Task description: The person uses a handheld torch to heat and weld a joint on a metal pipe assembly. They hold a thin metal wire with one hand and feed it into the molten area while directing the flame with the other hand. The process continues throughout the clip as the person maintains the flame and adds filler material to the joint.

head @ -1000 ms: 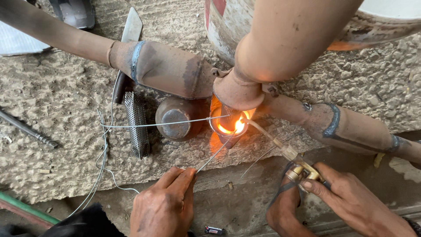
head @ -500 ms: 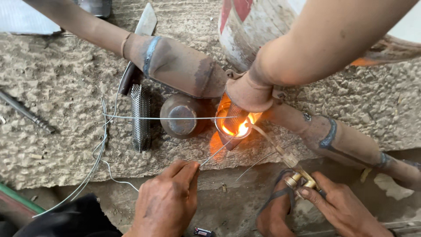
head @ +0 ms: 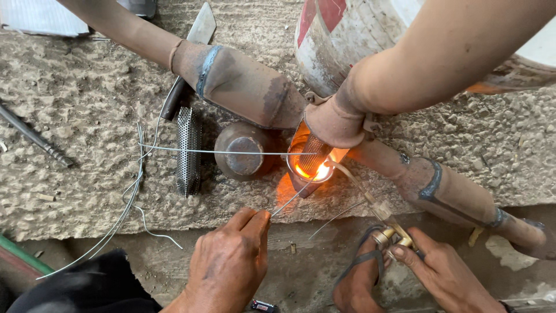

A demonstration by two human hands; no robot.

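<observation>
rough grey stone slab (head: 75, 174) carries everything. long rusty brown exhaust pipe with welded bulges (head: 243, 87) runs from the slab's far left corner down to its near right edge. another person's bare arm (head: 440, 64) crosses from the far right, hand closed on the pipe at mid-slab. red-and-white scuffed metal drum (head: 341, 40) at the far edge. perforated grey metal tube (head: 189, 150) and round rusty steel cap (head: 243, 152) lie left of centre. left hand (head: 229, 266) at the near edge, fingers pressed together, pinching a thin silver filler rod (head: 289, 201) whose tip meets the orange glowing joint (head: 313, 168). right hand (head: 446, 275) grips a brass-nozzled torch (head: 385, 214), flame on the joint.
</observation>
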